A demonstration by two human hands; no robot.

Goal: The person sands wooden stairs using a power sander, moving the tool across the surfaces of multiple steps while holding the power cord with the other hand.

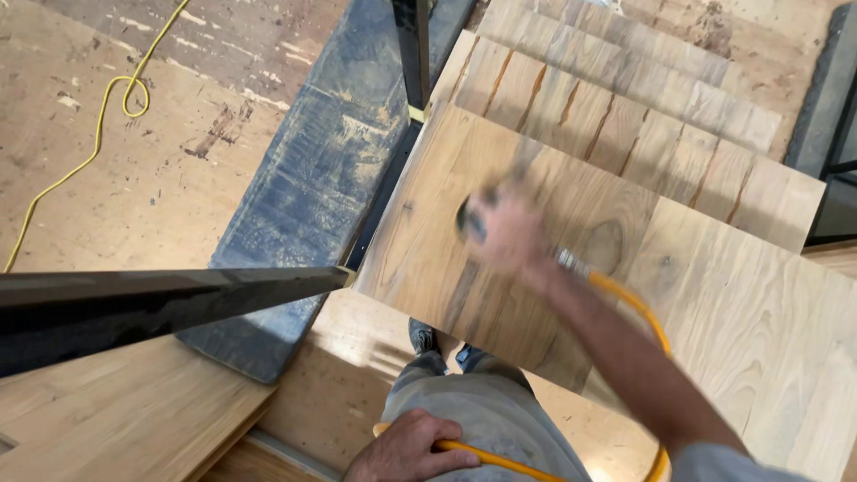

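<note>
Nearest, the left hand (406, 451) closes around a yellow hose (500, 460) beside the person's thigh; the frame's bottom edge cuts off the wrist. Farther out, the right hand (507, 234) is blurred, gripping a round sander (471, 219) pressed on the wooden stair tread (714, 295); the tool is mostly hidden beneath the fingers. Beyond, more treads (625, 125) climb away.

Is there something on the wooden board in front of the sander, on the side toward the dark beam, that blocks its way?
Nothing visible does. The right hand presses the sander flat on the wooden board, and the surface toward the dark beam looks bare. The left hand holds the yellow hose below the board.
</note>
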